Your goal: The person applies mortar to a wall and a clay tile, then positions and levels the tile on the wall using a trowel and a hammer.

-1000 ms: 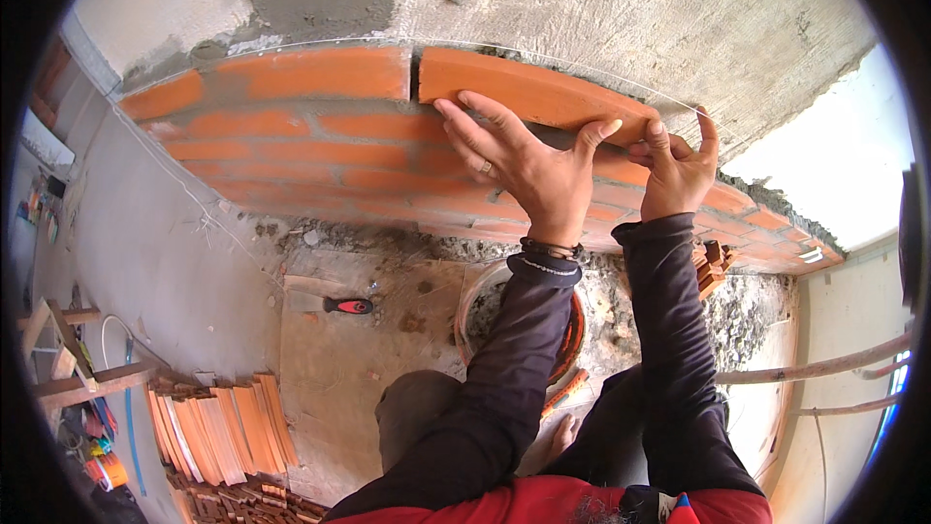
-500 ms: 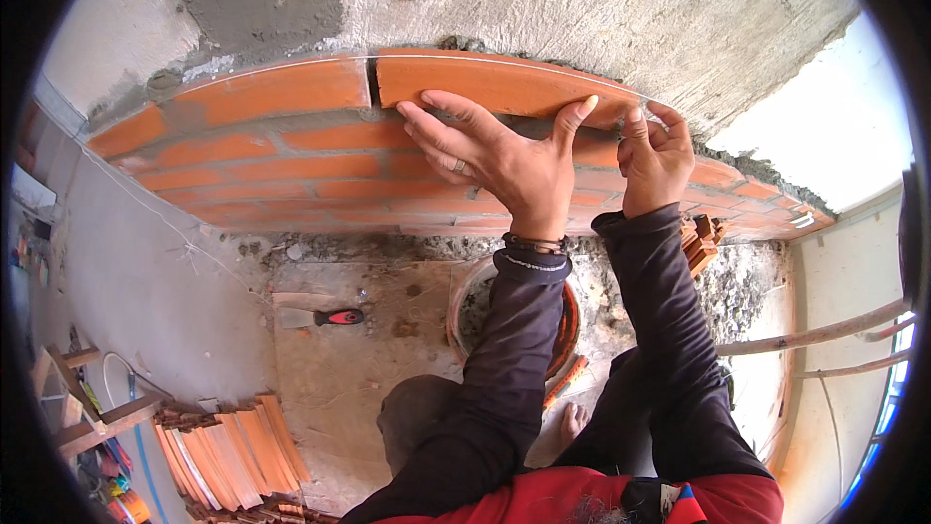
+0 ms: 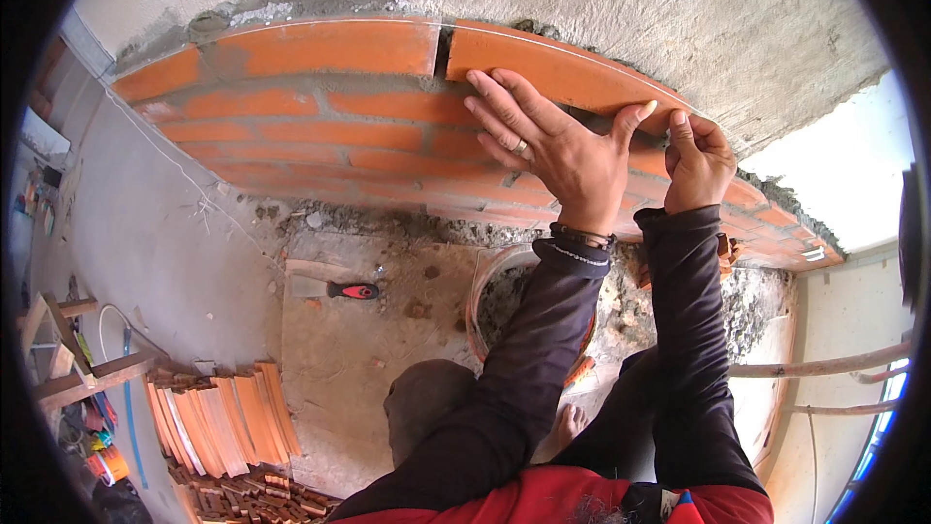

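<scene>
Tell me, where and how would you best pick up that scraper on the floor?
Grip the scraper by its red-and-black handle, probably from above and slightly from the right, closing across its width: the tool lies flat, its thicker handle pointing right and its thin blade pointing left.

Both forearms (image 3: 529, 359) reach forward, the left hand (image 3: 579, 158) spread with thumb out, the right hand (image 3: 700, 165) curled, thumb raised.
</scene>
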`<control>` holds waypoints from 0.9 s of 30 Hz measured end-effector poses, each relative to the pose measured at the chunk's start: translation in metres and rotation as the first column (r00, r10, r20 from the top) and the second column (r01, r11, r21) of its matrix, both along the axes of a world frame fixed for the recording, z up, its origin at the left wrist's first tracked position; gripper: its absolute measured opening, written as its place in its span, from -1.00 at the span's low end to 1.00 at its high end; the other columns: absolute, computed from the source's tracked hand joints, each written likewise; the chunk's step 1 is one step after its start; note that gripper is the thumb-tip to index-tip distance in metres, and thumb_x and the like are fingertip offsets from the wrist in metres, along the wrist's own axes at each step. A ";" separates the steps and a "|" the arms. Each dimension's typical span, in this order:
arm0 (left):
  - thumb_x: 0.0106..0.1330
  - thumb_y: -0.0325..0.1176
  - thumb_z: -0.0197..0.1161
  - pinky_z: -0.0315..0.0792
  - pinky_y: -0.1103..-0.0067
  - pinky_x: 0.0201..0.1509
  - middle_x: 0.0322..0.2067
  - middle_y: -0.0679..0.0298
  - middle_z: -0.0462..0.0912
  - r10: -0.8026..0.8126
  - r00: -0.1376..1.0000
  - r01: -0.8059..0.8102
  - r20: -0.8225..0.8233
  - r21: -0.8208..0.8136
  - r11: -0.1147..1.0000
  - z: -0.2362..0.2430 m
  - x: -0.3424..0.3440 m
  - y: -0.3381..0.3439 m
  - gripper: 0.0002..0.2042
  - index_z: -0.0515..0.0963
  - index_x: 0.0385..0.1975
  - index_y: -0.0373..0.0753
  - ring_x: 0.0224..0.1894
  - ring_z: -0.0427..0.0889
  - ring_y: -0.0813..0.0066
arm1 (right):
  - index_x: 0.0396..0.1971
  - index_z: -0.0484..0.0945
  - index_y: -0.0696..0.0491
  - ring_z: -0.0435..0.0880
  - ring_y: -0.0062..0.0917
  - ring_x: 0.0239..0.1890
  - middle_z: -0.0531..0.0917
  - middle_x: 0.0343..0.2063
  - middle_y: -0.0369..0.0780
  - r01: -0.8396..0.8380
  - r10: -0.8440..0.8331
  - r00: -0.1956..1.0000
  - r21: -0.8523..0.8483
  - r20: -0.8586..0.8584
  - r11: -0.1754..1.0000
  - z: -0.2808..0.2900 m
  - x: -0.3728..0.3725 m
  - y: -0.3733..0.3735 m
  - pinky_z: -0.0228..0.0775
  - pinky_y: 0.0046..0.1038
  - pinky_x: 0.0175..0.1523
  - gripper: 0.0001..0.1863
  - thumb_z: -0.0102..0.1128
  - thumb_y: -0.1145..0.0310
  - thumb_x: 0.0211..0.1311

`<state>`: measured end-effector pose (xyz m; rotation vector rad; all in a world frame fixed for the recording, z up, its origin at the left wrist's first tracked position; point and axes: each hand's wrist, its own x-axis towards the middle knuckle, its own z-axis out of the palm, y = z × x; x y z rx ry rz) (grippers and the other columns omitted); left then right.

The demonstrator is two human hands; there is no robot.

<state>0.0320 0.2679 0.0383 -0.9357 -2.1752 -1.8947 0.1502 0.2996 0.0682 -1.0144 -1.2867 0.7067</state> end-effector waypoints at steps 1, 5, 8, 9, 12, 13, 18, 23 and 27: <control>-0.10 0.61 -0.04 -0.22 -0.16 0.32 0.42 -0.19 -0.27 -0.003 1.000 0.002 0.018 0.041 0.999 0.000 -0.001 0.000 0.27 -0.17 0.41 -0.40 0.44 -0.26 -0.27 | -0.46 0.58 0.19 0.38 -0.76 -0.71 0.55 -0.66 -0.34 0.005 -0.004 1.000 -0.012 0.013 1.000 0.001 -0.001 -0.001 0.15 -0.70 -0.62 -0.79 0.41 0.37 0.13; -0.10 0.61 -0.04 -0.24 -0.22 0.29 0.41 -0.20 -0.31 -0.025 0.999 0.023 0.031 0.088 0.996 0.004 -0.004 -0.001 0.25 -0.15 0.42 -0.31 0.43 -0.30 -0.30 | -0.48 0.59 0.19 0.38 -0.76 -0.71 0.53 -0.68 -0.34 -0.010 0.011 1.000 -0.033 0.029 0.999 0.006 0.000 -0.004 0.15 -0.69 -0.62 -0.78 0.41 0.36 0.14; -0.15 0.62 0.01 -0.25 -0.24 0.28 0.41 -0.21 -0.32 -0.011 1.000 0.011 -0.029 0.003 1.000 0.003 -0.002 -0.001 0.26 -0.14 0.43 -0.26 0.43 -0.33 -0.30 | -0.48 0.59 0.20 0.40 -0.75 -0.70 0.54 -0.68 -0.34 0.028 -0.024 0.995 -0.036 0.100 0.999 0.004 0.004 -0.004 0.18 -0.68 -0.60 -0.75 0.38 0.31 0.16; -0.18 0.63 0.03 -0.25 -0.25 0.28 0.41 -0.21 -0.33 -0.005 0.999 0.003 -0.054 -0.040 0.999 0.000 -0.001 -0.001 0.27 -0.14 0.43 -0.24 0.44 -0.33 -0.30 | -0.48 0.59 0.21 0.41 -0.75 -0.70 0.54 -0.68 -0.33 0.055 -0.048 0.989 -0.047 0.139 0.997 0.003 0.006 -0.005 0.19 -0.68 -0.60 -0.74 0.37 0.29 0.18; -0.18 0.56 0.18 -0.22 -0.25 0.26 0.40 -0.27 -0.35 0.017 0.993 -0.010 -0.118 0.059 0.998 -0.011 -0.003 0.006 0.29 -0.15 0.43 -0.28 0.43 -0.31 -0.30 | -0.43 0.61 0.21 0.45 -0.75 -0.66 0.57 -0.67 -0.33 0.007 0.011 0.919 -0.042 0.395 0.999 -0.008 0.028 -0.014 0.28 -0.65 -0.54 -0.65 0.23 0.16 0.27; -0.06 0.40 0.25 -0.12 -0.15 0.29 0.37 -0.25 -0.16 0.126 0.980 -0.124 -0.154 0.024 0.992 -0.004 -0.001 0.007 0.14 -0.04 0.39 -0.29 0.42 -0.17 -0.25 | -0.42 0.61 0.19 0.45 -0.74 -0.66 0.56 -0.66 -0.33 -0.050 0.076 0.851 -0.065 0.520 0.997 -0.010 0.039 -0.026 0.28 -0.63 -0.55 -0.68 0.25 0.18 0.24; -0.12 0.43 0.32 -0.15 -0.14 0.33 0.37 -0.29 -0.16 0.204 0.943 -0.203 -0.263 0.030 0.979 -0.011 0.000 0.009 0.23 -0.12 0.41 -0.29 0.43 -0.23 -0.27 | -0.38 0.65 0.09 0.64 -0.66 -0.50 0.65 -0.59 -0.29 0.048 0.944 -0.093 -0.946 0.316 0.321 -0.039 0.128 -0.064 0.52 -0.55 -0.36 -0.84 0.09 0.40 0.20; -0.13 0.42 0.34 -0.18 -0.08 0.37 0.38 -0.29 -0.14 0.253 0.922 -0.244 -0.293 0.068 0.967 -0.012 0.004 0.017 0.24 -0.13 0.41 -0.32 0.44 -0.20 -0.22 | -0.29 0.69 0.03 0.67 -0.20 -0.18 0.70 -0.32 -0.06 -0.044 0.721 -0.649 -0.958 0.242 0.283 -0.209 0.216 -0.168 0.48 -0.21 -0.03 -0.67 0.32 0.15 -0.03; -0.13 0.40 0.35 -0.18 -0.07 0.38 0.38 -0.29 -0.15 0.163 0.964 -0.175 -0.210 -0.041 0.984 0.001 0.023 0.013 0.25 -0.14 0.41 -0.34 0.44 -0.19 -0.19 | -0.04 0.58 -0.11 0.56 -0.21 0.06 0.62 -0.04 -0.19 -0.461 0.787 -0.406 -0.848 0.464 0.262 -0.350 0.169 -0.305 0.47 -0.11 0.01 -0.30 0.55 0.14 -0.38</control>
